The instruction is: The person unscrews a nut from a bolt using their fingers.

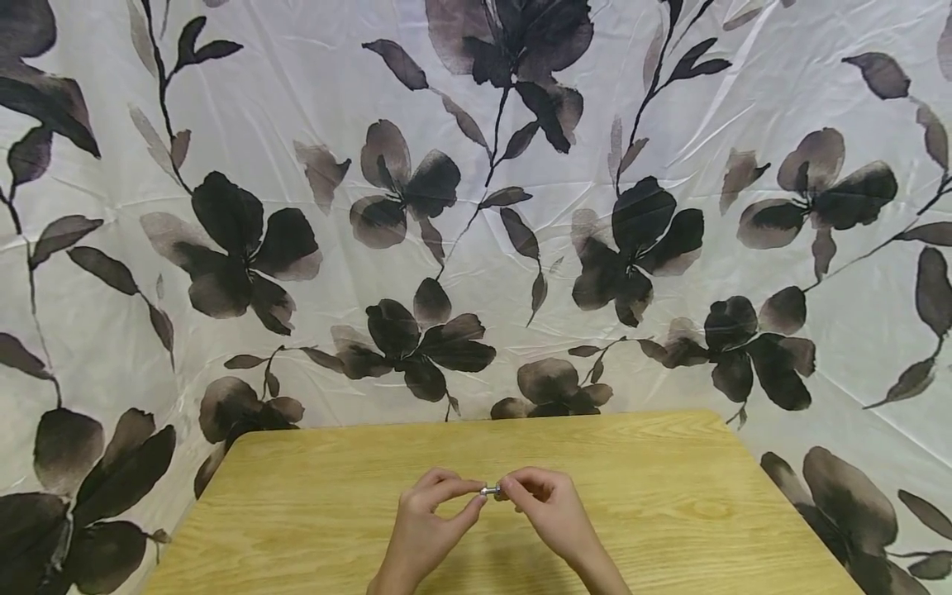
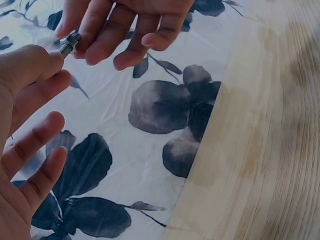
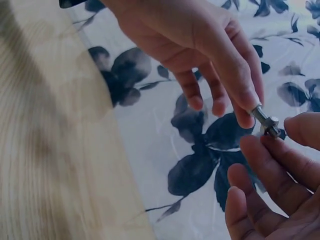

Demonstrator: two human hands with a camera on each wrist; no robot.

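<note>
Two bare hands meet over one wood-grained tabletop (image 1: pixel 297 512), and between them is one small silver metal bolt (image 1: pixel 490 491). The bolt is held up off the surface, about midway between the tabletop's left and right edges, and lies nearly level in the head view. The left hand (image 1: pixel 430 516) pinches one end of it between thumb and forefinger; its remaining fingers are spread loosely away from the metal. The right hand (image 1: pixel 552 514) has its thumb and fingertips at the other end, gripping there, with its other fingers loosely bent. The two hands are near each other, with a short piece of shank bare between them. The bolt carries one wider piece (image 3: pixel 271 122) toward the right hand's end; it is too small to tell for certain whether this is a nut or the head. One dark band (image 3: pixel 72 2) shows at the left wrist. Two rounded far corners of the tabletop are in view, and beyond its far edge hangs white cloth (image 1: pixel 535 347) printed with many dark flowers.
</note>
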